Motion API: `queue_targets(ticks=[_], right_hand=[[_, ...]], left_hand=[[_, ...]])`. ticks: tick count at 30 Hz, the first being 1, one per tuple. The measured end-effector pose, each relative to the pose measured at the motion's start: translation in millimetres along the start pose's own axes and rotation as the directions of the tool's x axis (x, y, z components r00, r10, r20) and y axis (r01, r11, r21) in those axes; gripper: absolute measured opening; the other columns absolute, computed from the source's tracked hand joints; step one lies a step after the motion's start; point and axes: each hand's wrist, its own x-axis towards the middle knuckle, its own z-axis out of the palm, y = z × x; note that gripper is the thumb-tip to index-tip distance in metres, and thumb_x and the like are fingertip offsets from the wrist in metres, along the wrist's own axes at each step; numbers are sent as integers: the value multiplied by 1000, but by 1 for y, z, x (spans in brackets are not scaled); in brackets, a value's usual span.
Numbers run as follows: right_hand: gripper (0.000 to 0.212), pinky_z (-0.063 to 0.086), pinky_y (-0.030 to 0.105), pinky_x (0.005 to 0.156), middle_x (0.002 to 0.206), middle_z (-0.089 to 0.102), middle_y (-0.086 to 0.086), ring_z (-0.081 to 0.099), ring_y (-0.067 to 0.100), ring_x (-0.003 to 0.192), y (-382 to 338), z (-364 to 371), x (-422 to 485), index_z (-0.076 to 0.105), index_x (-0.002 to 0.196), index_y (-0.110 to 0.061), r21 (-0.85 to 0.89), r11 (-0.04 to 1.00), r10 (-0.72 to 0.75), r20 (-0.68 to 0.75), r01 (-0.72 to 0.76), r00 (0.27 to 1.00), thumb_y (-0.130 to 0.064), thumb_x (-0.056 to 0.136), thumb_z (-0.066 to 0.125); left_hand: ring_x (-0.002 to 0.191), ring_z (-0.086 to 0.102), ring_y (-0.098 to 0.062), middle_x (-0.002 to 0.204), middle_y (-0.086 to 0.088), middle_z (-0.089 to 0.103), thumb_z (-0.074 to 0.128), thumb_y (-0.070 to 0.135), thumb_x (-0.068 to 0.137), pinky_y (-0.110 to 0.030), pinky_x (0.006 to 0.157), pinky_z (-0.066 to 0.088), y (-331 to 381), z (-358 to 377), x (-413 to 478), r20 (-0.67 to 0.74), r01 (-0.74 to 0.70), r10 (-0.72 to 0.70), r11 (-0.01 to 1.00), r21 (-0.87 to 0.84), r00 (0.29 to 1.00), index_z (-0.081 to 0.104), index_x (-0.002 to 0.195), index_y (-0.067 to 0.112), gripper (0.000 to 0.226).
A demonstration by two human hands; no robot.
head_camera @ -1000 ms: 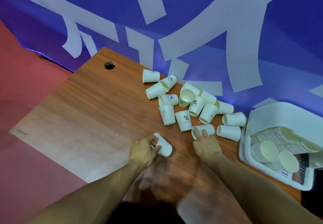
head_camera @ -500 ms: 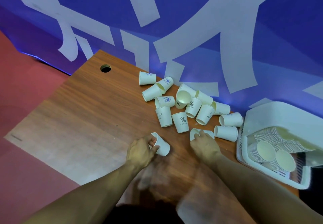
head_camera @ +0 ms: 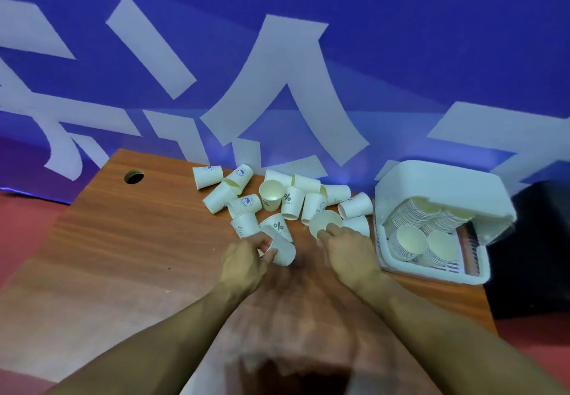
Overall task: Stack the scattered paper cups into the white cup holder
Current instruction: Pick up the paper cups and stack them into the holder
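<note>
Right hand (head_camera: pixel 347 248) is tipping up the paper cup (head_camera: pixel 324 223) that lay flat a second ago, pinching its rim; left hand (head_camera: pixel 245 260) is gripping a second cup (head_camera: pixel 283 251). At three o'clock the white cup holder (head_camera: pixel 431 184) is holding stacks (head_camera: pixel 410 240); a dozen-odd loose cups (head_camera: pixel 290 203) are waiting at twelve.

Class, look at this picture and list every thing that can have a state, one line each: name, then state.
left hand, curled round a paper cup
left-hand cup, tilted, gripped
right hand, pinching a cup's rim
right-hand cup, mouth facing the camera
loose cups, scattered, unstacked
white cup holder, open, partly filled
stacked cups, nested inside the holder
</note>
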Motion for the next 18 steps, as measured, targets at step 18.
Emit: queue_targets(ticks=[18], right_hand=[[21, 42, 29, 48, 57, 57, -4, 58, 21, 66, 167, -20, -111, 62, 66, -20, 54, 927, 374, -239, -372, 896, -31, 73, 79]], left_hand=[[80, 55, -11, 84, 15, 65, 63, 42, 87, -30, 67, 45, 193, 98, 17, 20, -398, 398, 915, 62, 917, 64, 91, 30, 13]])
